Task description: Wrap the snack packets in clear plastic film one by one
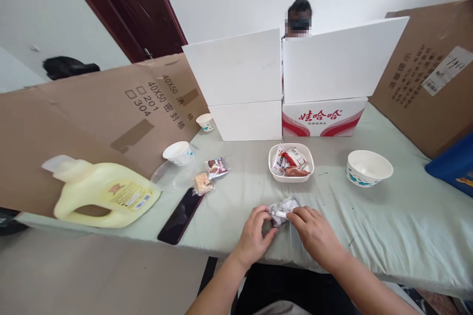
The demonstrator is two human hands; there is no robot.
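Observation:
Both my hands rest on the pale green cloth (388, 216) near the table's front edge. They pinch a small silvery wrapped snack (284, 208) between them. My left hand (254, 235) grips its left end with curled fingers. My right hand (314, 235) holds its right side with thumb and fingertips. Just beyond the snack stands a white square dish (273, 173) with several wrapped snacks in it.
A white patterned bowl (368, 168) sits at the right. Two loose snack packets (210, 175), a dark phone (181, 215), a paper cup (179, 152) and a yellow jug (101, 192) on its side lie at the left. White boxes (251, 83) and cardboard sheets wall the back; a person sits behind them.

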